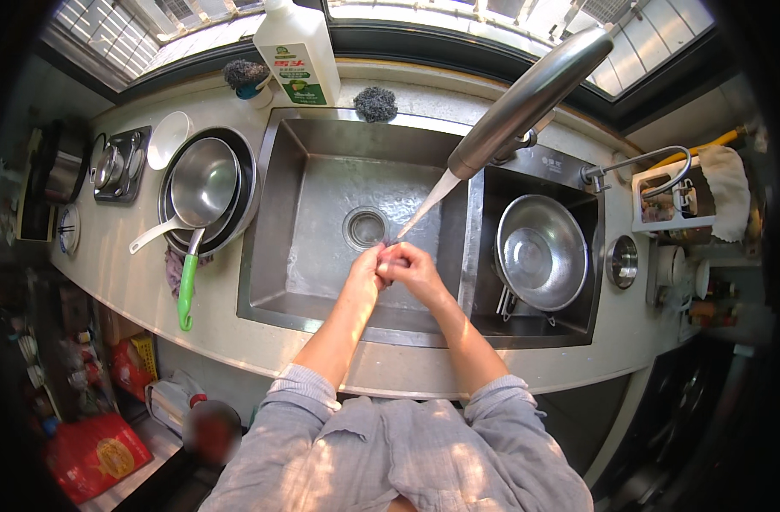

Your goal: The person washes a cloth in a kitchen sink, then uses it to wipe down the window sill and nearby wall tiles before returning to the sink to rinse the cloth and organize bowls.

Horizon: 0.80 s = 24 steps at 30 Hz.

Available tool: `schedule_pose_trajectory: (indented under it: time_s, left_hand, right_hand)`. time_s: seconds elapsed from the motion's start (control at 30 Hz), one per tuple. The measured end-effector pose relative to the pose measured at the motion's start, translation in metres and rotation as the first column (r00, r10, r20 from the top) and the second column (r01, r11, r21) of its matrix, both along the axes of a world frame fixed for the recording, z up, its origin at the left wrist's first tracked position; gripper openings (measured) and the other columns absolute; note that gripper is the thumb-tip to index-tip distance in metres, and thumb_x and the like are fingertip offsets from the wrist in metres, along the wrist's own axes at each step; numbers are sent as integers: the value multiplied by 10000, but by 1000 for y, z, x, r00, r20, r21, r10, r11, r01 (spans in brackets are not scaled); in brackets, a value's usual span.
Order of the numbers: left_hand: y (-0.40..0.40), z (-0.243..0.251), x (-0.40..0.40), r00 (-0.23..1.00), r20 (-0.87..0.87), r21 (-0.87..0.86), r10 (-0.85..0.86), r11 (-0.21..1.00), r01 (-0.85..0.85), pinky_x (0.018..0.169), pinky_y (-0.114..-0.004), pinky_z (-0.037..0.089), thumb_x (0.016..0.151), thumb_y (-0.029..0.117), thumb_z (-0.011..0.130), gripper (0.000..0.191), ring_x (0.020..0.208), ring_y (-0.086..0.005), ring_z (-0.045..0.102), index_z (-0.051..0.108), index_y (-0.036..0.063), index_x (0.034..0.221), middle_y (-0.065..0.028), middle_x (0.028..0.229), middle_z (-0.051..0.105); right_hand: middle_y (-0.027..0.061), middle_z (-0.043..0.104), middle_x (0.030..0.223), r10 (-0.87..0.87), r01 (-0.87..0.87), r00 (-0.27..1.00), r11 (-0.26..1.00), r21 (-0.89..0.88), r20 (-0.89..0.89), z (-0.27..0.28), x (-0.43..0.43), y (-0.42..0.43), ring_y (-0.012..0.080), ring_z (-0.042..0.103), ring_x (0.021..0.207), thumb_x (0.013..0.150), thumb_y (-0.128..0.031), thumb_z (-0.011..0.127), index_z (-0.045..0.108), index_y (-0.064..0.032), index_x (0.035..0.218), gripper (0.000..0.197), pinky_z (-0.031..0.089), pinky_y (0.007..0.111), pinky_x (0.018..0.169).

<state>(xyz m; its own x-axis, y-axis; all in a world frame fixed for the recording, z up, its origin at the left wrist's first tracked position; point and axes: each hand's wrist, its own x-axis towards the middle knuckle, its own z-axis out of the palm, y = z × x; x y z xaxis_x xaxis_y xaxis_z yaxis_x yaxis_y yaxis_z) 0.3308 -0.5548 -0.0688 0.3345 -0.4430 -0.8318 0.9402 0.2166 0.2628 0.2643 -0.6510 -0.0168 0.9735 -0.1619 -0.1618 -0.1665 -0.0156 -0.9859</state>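
Observation:
Both of my hands meet over the left basin of a stainless steel double sink (358,301), just below the end of a running water stream (428,201). The water falls from a thick metal faucet (524,105) that leans in from the upper right. My left hand (366,265) touches my right hand (410,265), whose fingers are bent over it. Whether anything small lies between the fingers cannot be seen. Beyond my hands is the round drain (366,228) in the wet basin floor.
Left of the sink, a steel saucepan (204,182) sits nested in larger pans, one with a green handle (187,291). A metal colander (543,253) stands in the right basin. Behind are a steel wool scourer (375,104) and a large white bottle (300,57).

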Motion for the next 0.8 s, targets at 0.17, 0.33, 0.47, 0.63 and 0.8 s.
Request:
schedule_pose_trajectory:
  time_s: [0.17,0.33,0.47,0.63,0.8]
  left_hand:
    - [-39,55,-25,866,494,252,-74,966,-61,370,-214,361,833,355,494,271,486,-87,478,555,91,856,25,620,491]
    - [-12,81,-25,881,351,41,-317,945,324,431,-221,446,737,349,633,354,584,-132,536,498,133,982,-25,716,533]
    - [-1,63,-16,920,155,-143,-361,913,383,386,-206,416,686,189,689,288,498,-158,540,503,130,898,-32,645,541]
    - [-4,51,-12,877,185,-92,-443,881,465,363,-190,335,620,49,660,253,459,-116,485,476,110,782,-24,595,493]
    - [-10,48,-18,526,519,370,-673,732,572,428,-286,387,577,76,582,150,498,-150,501,540,57,720,-52,580,534]
  right_hand:
    - [80,569,820,-502,598,796,571,562,-338,-35,12,-17,177,565,754,756,-98,557,511,-16,835,123,465,304,647]
    - [145,589,855,-96,229,968,715,661,-232,8,17,-18,230,593,785,798,-73,490,293,16,1217,471,487,325,710]
    - [90,559,742,-45,111,993,670,734,-109,11,21,-23,172,579,664,822,-64,445,299,8,1228,437,493,303,681]
    - [-2,426,597,-9,128,984,728,673,-178,-1,25,-24,85,426,481,829,-147,481,318,30,1219,458,421,219,506]
    - [-36,406,553,-98,318,922,745,586,-375,-15,27,-24,52,362,435,839,-133,443,464,22,1070,279,307,185,389]
